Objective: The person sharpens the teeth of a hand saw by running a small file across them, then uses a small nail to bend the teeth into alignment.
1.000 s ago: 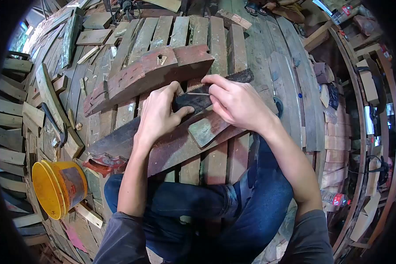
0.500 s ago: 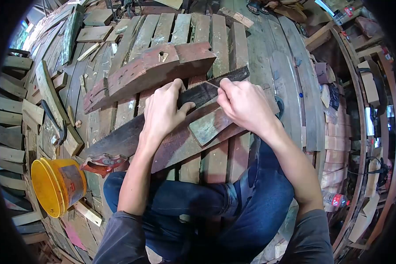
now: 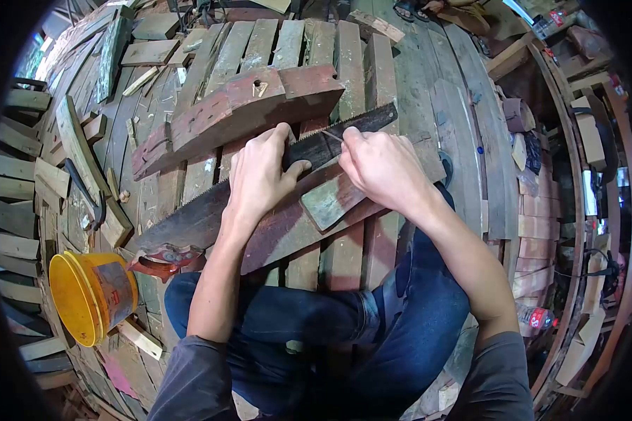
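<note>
One thin rod (image 3: 332,136), pinched by the right hand (image 3: 386,161), has shifted toward two o'clock, now crossing teeth nearer the tip of the saw (image 3: 316,149), which slants eight-to-two o'clock, gripped by the left hand (image 3: 260,172).

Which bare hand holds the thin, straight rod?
The right hand, which pinches the thin, straight rod; the left hand instead holds the long, dark, toothed saw blade.

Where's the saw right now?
In the head view, the saw slants across the middle, with the left hand on its blade; its red handle is toward the left, near the yellow bucket.
</note>
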The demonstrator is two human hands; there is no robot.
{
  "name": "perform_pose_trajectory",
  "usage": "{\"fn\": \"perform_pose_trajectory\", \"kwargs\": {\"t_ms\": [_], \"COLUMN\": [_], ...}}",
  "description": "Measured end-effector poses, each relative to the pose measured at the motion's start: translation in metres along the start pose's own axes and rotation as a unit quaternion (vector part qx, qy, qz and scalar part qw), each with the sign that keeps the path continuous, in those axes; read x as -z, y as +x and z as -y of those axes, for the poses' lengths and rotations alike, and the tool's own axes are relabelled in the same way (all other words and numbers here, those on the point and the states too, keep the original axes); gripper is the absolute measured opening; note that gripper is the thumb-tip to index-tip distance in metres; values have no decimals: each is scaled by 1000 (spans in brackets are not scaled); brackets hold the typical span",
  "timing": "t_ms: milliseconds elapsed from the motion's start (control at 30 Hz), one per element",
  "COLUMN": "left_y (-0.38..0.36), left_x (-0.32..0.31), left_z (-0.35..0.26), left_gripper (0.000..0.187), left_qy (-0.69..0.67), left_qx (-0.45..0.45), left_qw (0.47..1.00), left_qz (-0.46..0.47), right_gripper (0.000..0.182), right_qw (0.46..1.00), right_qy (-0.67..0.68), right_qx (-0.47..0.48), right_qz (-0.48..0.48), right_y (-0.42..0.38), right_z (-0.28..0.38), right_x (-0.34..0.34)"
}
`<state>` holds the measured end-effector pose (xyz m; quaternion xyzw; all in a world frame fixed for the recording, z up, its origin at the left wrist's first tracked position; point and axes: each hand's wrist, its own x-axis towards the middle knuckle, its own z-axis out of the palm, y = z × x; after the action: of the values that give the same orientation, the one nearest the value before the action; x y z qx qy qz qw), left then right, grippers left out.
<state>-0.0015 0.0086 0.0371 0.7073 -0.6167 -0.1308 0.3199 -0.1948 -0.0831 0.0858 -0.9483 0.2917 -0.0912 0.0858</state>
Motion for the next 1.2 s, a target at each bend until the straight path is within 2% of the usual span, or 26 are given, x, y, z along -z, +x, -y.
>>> {"fn": "perform_pose_trajectory", "kwargs": {"t_ms": [833,1133,1200], "left_y": [1,0,-1], "left_x": [2,1,1], "left_z": [-1,-6,-6], "left_gripper": [46,43,42], "left_qy": [-8,25,34], "left_qx": [13,17,18], "left_qw": [1000,1000,999], "left_qz": [1,1,0], "right_gripper": [25,19,20], "right_qw": [1000,998,1000], "right_qy": [-7,-50,-4], "right_qx": [3,-3,-25], "right_qz": [-9,27,13], "right_y": [2,1,1], "right_z": [1,10,9], "right_x": [-1,-7,-12]}}
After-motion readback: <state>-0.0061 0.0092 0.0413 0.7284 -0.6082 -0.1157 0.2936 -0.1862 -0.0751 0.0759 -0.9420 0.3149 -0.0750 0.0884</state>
